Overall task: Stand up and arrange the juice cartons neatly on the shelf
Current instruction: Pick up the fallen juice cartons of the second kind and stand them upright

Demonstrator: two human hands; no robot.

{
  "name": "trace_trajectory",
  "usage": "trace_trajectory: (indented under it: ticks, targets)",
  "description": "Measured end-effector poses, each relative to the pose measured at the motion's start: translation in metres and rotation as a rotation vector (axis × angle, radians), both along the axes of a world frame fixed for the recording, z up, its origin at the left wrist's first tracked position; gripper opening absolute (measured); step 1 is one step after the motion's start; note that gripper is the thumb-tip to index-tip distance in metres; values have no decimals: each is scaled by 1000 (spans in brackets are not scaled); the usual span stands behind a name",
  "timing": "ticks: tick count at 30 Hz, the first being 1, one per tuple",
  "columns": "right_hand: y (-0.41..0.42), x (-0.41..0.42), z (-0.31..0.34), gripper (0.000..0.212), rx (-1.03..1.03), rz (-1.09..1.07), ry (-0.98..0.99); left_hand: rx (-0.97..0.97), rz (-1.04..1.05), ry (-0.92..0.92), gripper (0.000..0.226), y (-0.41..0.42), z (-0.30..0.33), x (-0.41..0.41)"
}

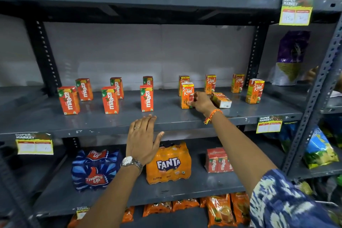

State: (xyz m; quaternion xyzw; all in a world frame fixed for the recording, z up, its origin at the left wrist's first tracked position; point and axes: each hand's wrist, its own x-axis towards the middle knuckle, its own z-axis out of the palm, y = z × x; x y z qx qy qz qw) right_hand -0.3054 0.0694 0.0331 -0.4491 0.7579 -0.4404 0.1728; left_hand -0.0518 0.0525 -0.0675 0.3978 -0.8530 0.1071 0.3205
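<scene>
The grey metal shelf (166, 120) carries two loose groups of small juice cartons: six Maaza cartons (68, 100) standing upright on the left half and the Real cartons on the right half, five of them upright. One Real carton lies fallen (221, 100) on its side between the front standing Real carton (187, 95) and the right-end carton (254, 91), its long axis running back-left to front-right across the shelf, its pale end panel with the barcode facing the front. The right hand (202, 102) sits between the two, fingers closed lightly on the side of the front standing carton; the fallen one is just beside the back of that hand, on its right, so this hand is plainly the nearer (the wrist would only need to swing outward). The left hand (142, 140) hovers flat at the shelf's front edge, fingers together, thumb spread, holding nothing. Judging by this, only the fallen carton is left to stand, then spacing to even out
</scene>
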Motion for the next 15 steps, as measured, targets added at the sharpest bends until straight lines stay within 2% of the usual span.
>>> trace_trajectory:
  ticks: [6,8,11,13,15]
  targets:
    - [5,-4,-3,38,5,23,93,-24,8,0,64,-3,-1,-1]
    - [11,-11,0,39,-54,5,123,-31,24,9,66,-2,0,-4]
    - [29,-29,6,25,-223,-171,183,-53,45,23,70,2,-1,-13]
    - [43,-44,10,18,-228,-320,346,-74,38,16,71,6,-1,-24]
    - [55,-59,12,23,-177,-431,484,-91,7,2,71,11,1,-40]
